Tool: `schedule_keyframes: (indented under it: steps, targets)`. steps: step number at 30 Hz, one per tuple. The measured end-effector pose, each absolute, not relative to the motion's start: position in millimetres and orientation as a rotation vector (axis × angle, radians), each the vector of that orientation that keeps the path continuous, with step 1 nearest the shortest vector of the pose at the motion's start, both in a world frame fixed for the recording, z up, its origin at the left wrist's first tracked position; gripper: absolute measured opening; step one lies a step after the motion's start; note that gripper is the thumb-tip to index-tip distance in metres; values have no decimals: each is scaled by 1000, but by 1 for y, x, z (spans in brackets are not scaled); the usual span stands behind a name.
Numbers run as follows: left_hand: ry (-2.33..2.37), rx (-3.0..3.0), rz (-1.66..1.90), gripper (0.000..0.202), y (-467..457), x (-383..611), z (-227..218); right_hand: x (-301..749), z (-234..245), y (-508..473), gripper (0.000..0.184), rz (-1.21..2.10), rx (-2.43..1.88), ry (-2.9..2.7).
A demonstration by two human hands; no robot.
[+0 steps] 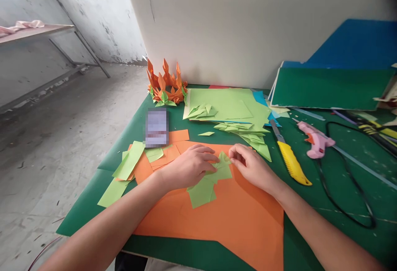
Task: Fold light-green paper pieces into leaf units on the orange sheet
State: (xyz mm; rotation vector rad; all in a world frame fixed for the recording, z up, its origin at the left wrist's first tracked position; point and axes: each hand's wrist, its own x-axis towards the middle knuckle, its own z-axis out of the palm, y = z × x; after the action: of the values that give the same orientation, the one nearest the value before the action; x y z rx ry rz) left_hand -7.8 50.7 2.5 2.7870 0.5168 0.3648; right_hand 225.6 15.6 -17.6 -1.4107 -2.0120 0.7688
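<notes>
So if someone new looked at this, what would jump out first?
Probably the big orange sheet, front and centre, with the left hand and right hand over it, by small green papers. Next, the spiky orange crown, standing at the far left of the table. Then the yellow knife and pink glue gun, lying beyond the right hand.

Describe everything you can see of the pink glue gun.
The pink glue gun looks plastic, with an orange trigger and a pale nozzle. It lies on its side on the green tabletop, right of the yellow knife, nozzle pointing away and leftward. A pale, translucent stick extends from its rear; a black cord leaves the handle. Neither the left hand nor the right hand touches it.
</notes>
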Motion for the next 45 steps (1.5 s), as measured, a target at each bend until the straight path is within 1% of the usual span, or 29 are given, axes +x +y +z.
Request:
schedule_keyframes:
  steps: [2,4,6,8,11,17,20,22,24,30,38,45]
  targets:
    - [519,2752,369,25,51,-8,2,228,-19,15,20,764,-1337,-2042]
    - [528,2720,366,25,50,-8,1,230,-20,15,30,705,-1255,-2115]
    - [584,2696,341,30,50,-8,0,231,-21,15,38,590,-1183,-2207]
    - [655,2679,307,35,49,-8,0,232,-21,15,42,477,-1126,-2280]
    - [678,2675,279,36,50,-9,1,230,-18,14,40,394,-1058,-2330]
    - [589,2674,354,33,52,-8,4,226,-13,11,21,377,-1022,-2400]
    - [558,2653,403,37,53,-8,4,226,-15,13,17,383,-1017,-2417]
    - [592,2627,423,43,52,-8,4,227,-17,14,18,389,-1015,-2402]
    - [626,2613,431,44,52,-7,4,228,-19,15,21,374,-1015,-2397]
    - [583,2707,403,30,51,-6,1,232,-18,16,31,337,-955,-2430]
    - [556,2755,349,30,51,-5,-1,233,-17,17,29,373,-920,-2417]
    - [524,2851,320,25,51,-6,5,237,-16,19,28,289,-918,-2433]
